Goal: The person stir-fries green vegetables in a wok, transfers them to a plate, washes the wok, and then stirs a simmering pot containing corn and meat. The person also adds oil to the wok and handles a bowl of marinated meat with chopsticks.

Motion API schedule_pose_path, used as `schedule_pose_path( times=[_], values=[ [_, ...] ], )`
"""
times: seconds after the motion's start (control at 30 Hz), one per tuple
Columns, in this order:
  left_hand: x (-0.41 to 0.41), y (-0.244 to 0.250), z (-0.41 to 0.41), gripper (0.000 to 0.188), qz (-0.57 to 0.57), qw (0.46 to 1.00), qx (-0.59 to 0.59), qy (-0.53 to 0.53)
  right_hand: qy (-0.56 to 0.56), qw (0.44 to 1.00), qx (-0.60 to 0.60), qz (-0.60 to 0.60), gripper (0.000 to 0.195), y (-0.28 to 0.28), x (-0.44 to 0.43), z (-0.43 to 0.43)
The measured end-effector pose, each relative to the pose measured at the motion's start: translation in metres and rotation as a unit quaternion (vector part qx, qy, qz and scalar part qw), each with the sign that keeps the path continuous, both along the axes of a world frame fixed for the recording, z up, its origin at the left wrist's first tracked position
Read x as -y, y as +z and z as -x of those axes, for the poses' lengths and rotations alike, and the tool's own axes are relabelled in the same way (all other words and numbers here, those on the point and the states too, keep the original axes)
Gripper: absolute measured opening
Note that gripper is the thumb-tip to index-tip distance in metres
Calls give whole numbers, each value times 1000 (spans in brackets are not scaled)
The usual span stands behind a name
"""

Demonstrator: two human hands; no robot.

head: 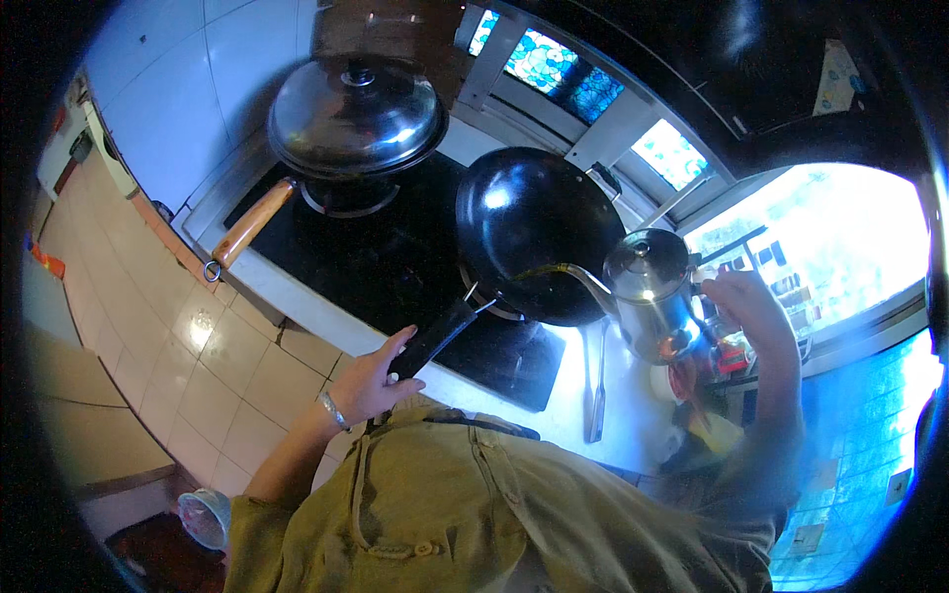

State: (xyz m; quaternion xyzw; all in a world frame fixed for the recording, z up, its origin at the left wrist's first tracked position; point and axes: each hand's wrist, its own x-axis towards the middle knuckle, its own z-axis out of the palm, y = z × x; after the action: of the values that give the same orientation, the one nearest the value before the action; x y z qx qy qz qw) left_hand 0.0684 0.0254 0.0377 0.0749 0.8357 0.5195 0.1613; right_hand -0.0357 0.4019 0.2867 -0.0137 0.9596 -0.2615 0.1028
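With my left hand (374, 382) I grip the black handle of a dark wok (541, 222), which sits tilted over the right side of the black glass stove (356, 259). My right hand (741, 300) holds a shiny metal oil pot (652, 296) by its handle, lid on top. The pot's long spout points left over the wok's near right edge, and a thin yellowish stream of liquid runs from its tip into the wok. How much liquid lies in the wok is too dark to tell.
A second pan under a domed metal lid (356, 111) stands on the stove's left side, its wooden handle (252, 222) jutting over the front edge. A metal utensil (595, 393) lies on the white counter. Several jars and packets crowd the right. A plastic bin (204, 519) is at lower left.
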Motion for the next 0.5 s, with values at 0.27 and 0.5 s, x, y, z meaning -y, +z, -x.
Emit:
schedule_pose_path(
  times=[0.27,0.5],
  values=[
    [6,-4,-17,64,-34,999,13,34,-39,985,-10,167,35,-12,-1,65],
    [-3,14,-19,49,-15,996,58,64,-106,970,-49,212,36,-39,-27,108]
  ],
)
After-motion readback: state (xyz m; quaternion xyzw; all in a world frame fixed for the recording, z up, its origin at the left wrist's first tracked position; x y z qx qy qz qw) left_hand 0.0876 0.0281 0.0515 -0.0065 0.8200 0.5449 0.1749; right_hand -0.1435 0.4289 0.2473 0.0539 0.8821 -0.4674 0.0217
